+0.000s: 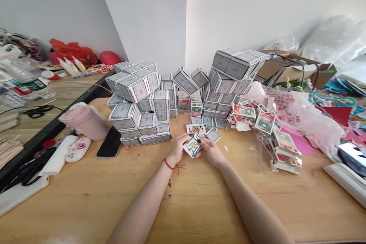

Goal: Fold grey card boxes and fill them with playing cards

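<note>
Over the middle of the table point(200, 209), we hold a playing card point(191, 148), its picture side showing.
Our left hand point(178, 148) grasps its left side, our right hand point(211, 151) its right, so it lies between them. We judge it light, springy, probably slick and easily creased, best held by opposite edges.

The single view looks from the person's own head, facing forward and slanting down, so that the forearms point(147, 196) run in from the bottom edge and the hands point(177, 148) sit a little below the middle. It is near enough for the tabletop point(200, 206) to fill most of the lower half, yet broad enough to take in plastic bottles point(40, 85) far left, a clear bag point(337, 44) far right and the wall point(243, 7) facing it.
</note>
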`<action>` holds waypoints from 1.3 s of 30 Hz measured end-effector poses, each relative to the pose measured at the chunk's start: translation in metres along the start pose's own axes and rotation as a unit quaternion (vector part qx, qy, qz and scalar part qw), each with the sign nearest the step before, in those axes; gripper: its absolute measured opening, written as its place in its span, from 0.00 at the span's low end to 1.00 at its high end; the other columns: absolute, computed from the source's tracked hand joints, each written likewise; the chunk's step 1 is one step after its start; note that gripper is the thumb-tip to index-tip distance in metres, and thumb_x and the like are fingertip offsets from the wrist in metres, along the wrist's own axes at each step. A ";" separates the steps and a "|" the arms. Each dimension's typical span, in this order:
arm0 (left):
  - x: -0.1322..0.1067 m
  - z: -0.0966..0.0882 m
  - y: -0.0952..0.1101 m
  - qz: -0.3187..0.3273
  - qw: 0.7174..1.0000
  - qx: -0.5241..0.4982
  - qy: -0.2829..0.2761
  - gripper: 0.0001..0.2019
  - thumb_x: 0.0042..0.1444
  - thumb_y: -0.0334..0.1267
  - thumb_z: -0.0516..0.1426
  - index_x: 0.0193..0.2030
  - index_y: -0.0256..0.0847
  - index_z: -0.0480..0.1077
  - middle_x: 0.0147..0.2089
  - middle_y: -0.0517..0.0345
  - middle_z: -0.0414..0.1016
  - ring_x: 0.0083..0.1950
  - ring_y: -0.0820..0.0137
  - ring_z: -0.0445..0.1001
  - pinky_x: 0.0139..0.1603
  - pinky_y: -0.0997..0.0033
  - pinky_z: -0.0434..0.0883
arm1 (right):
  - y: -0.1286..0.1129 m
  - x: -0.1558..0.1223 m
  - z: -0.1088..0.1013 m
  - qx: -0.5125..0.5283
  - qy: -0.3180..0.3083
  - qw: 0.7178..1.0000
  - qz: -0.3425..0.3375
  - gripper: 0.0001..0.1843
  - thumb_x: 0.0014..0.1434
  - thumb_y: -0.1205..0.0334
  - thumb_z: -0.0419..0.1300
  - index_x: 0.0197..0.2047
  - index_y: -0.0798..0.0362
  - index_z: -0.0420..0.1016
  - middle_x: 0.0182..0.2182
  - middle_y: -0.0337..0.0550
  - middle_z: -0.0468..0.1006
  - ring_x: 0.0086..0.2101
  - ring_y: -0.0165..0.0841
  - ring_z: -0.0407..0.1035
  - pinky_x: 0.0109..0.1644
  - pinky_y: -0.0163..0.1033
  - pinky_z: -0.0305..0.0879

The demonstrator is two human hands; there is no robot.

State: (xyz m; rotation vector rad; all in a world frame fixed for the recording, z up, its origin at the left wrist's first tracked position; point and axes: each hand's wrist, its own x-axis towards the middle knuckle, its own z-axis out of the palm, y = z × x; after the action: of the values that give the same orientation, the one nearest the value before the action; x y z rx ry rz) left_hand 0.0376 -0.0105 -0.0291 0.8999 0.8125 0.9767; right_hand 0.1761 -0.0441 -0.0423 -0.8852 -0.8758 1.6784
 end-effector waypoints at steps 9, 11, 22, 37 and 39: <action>-0.004 0.010 -0.009 0.111 0.970 0.202 0.072 0.10 0.44 0.40 0.60 0.32 0.37 0.73 0.33 0.54 0.75 0.36 0.68 0.71 0.37 0.72 0.66 | 0.010 0.002 0.002 -0.086 0.018 0.995 -0.048 0.17 0.50 0.50 0.59 0.36 0.54 0.75 0.30 0.42 0.75 0.29 0.33 0.71 0.29 0.40 0.72; -0.005 0.011 -0.009 0.121 0.961 0.232 0.087 0.08 0.43 0.40 0.60 0.29 0.37 0.72 0.30 0.57 0.74 0.33 0.70 0.70 0.35 0.73 0.65 | 0.011 0.001 0.001 -0.108 0.010 0.993 -0.054 0.16 0.51 0.50 0.58 0.36 0.54 0.75 0.29 0.42 0.75 0.28 0.33 0.72 0.29 0.40 0.72; -0.006 0.007 -0.010 0.138 0.952 0.260 0.082 0.06 0.45 0.37 0.59 0.28 0.37 0.73 0.30 0.55 0.75 0.34 0.69 0.71 0.36 0.72 0.66 | 0.013 0.000 0.001 -0.160 0.008 0.985 -0.065 0.16 0.51 0.50 0.57 0.34 0.55 0.75 0.26 0.42 0.76 0.22 0.32 0.72 0.26 0.38 0.72; 0.001 0.002 -0.017 0.121 0.972 0.199 0.039 0.12 0.49 0.43 0.56 0.32 0.36 0.75 0.33 0.54 0.77 0.34 0.69 0.72 0.35 0.72 0.67 | 0.017 0.001 -0.002 -0.250 0.068 0.959 -0.114 0.13 0.53 0.52 0.56 0.32 0.52 0.76 0.22 0.40 0.73 0.21 0.31 0.67 0.24 0.39 0.70; 0.002 0.001 -0.017 0.125 0.972 0.197 0.036 0.12 0.50 0.43 0.56 0.33 0.36 0.74 0.35 0.53 0.76 0.35 0.69 0.72 0.37 0.72 0.67 | 0.017 0.002 -0.002 -0.236 0.075 0.963 -0.109 0.13 0.52 0.52 0.56 0.32 0.52 0.76 0.22 0.40 0.72 0.20 0.31 0.65 0.22 0.38 0.68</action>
State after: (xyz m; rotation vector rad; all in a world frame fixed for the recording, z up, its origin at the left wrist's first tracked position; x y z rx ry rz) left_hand 0.0449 -0.0141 -0.0441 1.3395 0.9908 1.0894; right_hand 0.1703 -0.0456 -0.0583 -1.1711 -1.2457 1.2113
